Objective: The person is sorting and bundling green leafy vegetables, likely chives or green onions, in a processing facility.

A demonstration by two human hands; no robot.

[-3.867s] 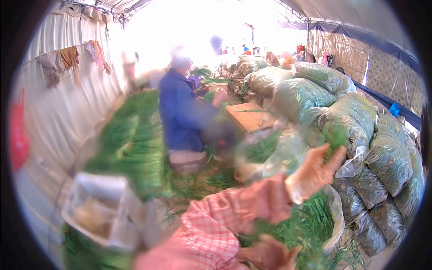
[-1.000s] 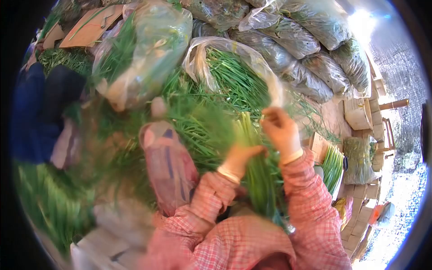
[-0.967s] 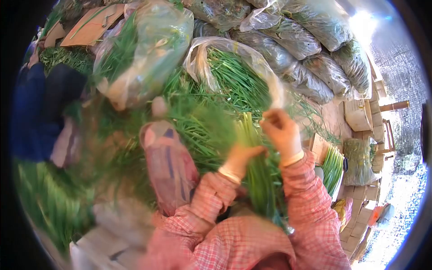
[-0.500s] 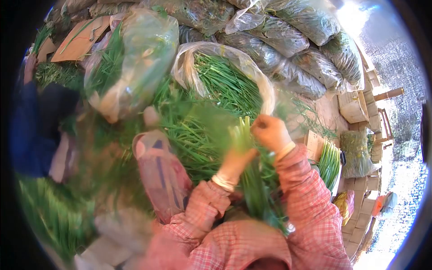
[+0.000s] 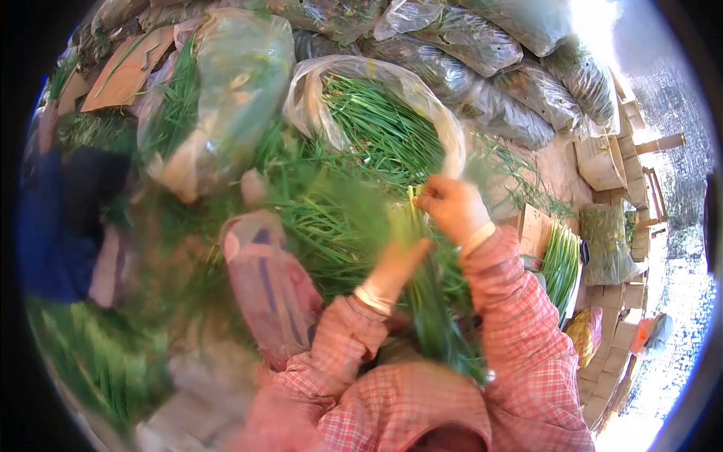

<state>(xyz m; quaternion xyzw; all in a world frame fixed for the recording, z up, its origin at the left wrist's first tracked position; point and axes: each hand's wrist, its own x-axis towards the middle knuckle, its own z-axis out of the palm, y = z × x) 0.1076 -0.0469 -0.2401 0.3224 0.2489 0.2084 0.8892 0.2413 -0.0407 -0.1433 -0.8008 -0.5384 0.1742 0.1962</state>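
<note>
My left hand (image 5: 398, 267) is wrapped round a bunch of chives (image 5: 431, 316), long green leaves with pale stem ends pointing up and away from me. The leaves hang down toward my lap. My right hand (image 5: 455, 208) is closed in a pinch at the pale ends, just above and to the right of my left hand. What lies between its fingertips seems to be a stem end, partly hidden. Beyond my hands, an open clear plastic bag (image 5: 456, 147) holds many more chives (image 5: 384, 120). Loose chives (image 5: 324, 226) lie heaped below it.
Full plastic sacks (image 5: 482, 53) are stacked at the back. Sorted chives (image 5: 561, 260) stand by a cardboard piece (image 5: 535, 235) at right. My patterned trouser leg (image 5: 271, 294) stretches forward. Another person in dark blue (image 5: 49, 226) sits at left. A blurred green patch covers the middle.
My right hand has moved slightly up, its fingers now at the tips of the pale stem ends. My left hand keeps its hold on the bunch. The view has shifted a little.
</note>
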